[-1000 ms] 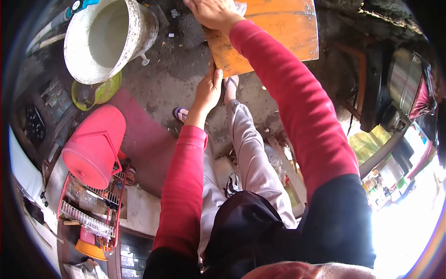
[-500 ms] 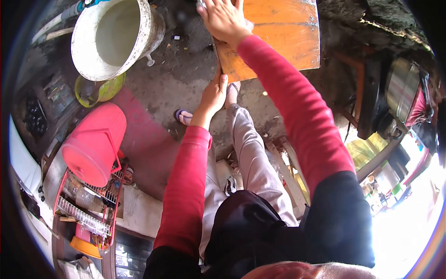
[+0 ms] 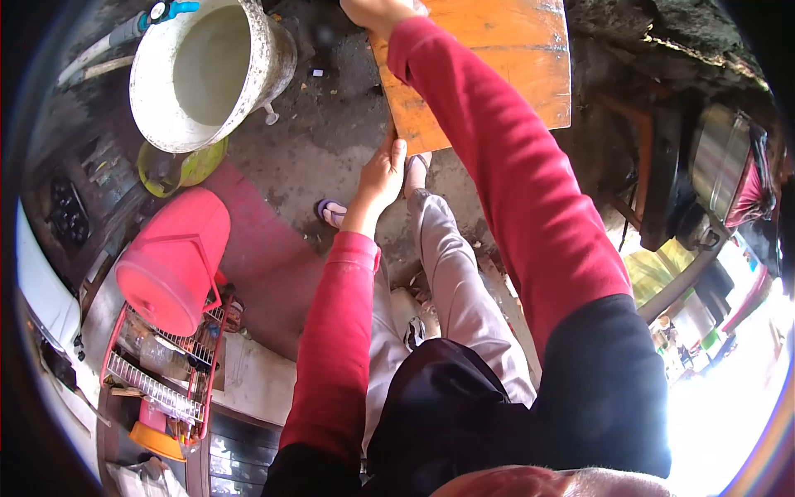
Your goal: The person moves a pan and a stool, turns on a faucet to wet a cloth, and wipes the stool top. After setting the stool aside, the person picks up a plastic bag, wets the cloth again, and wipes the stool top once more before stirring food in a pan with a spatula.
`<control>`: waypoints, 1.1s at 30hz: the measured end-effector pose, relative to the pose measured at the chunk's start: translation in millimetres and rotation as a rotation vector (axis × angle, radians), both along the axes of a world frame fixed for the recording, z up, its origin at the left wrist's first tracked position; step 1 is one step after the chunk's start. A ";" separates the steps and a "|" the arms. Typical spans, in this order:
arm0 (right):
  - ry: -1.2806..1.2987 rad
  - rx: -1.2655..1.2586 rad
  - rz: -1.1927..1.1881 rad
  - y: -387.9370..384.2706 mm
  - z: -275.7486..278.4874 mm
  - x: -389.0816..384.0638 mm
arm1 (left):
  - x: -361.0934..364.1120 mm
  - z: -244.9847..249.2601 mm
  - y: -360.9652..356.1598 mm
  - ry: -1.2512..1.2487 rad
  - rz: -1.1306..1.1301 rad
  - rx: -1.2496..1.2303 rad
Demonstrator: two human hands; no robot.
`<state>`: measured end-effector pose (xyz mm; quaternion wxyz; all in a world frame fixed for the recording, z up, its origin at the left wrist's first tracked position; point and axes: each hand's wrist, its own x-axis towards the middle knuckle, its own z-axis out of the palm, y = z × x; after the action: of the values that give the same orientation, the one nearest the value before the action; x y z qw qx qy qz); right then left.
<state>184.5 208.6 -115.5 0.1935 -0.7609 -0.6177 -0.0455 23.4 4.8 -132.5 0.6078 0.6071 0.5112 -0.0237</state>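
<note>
An orange-brown wooden board (image 3: 505,70) with dark streaks and a worn right edge fills the top middle. My left hand (image 3: 381,178) is closed on its lower left edge, with the thumb on the near side and the other fingers mostly hidden. Beyond the board's upper left edge is my right hand (image 3: 379,12), cut off by the top of the picture. Its fingers are out of sight, so what it holds cannot be made out. A small pale bit shows beside that wrist.
Left of the board stands a large white bucket (image 3: 142,83) with cloudy water, near a blue-handled tap (image 3: 161,10). Below are a yellow-green basin (image 3: 207,163), a pink lidded container (image 3: 178,257) and a wire rack (image 3: 157,388). A metal pot (image 3: 719,161) sits at right.
My right hand has slid up and left across the board, partly out of the picture. The left hand keeps its hold. The view has shifted slightly.
</note>
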 end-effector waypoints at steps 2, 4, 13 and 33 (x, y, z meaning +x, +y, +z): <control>0.032 -0.040 0.058 -11.0 -2.9 2.3 | -0.7 2.6 -0.1 0.011 -0.006 0.003; 0.220 -0.199 0.090 -61.5 19.9 1.6 | 0.3 8.4 1.8 0.019 -0.044 0.048; 0.138 -0.102 0.112 -78.3 11.7 -5.4 | 6.4 10.9 -2.5 -0.094 0.090 0.091; 0.185 -0.176 0.200 -6.9 9.9 17.6 | 3.8 14.9 5.0 -0.051 0.095 -0.116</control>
<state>202.1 201.7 -105.6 0.1855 -0.7104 -0.6717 0.0986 27.3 9.8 -117.7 0.6553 0.5461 0.5217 -0.0090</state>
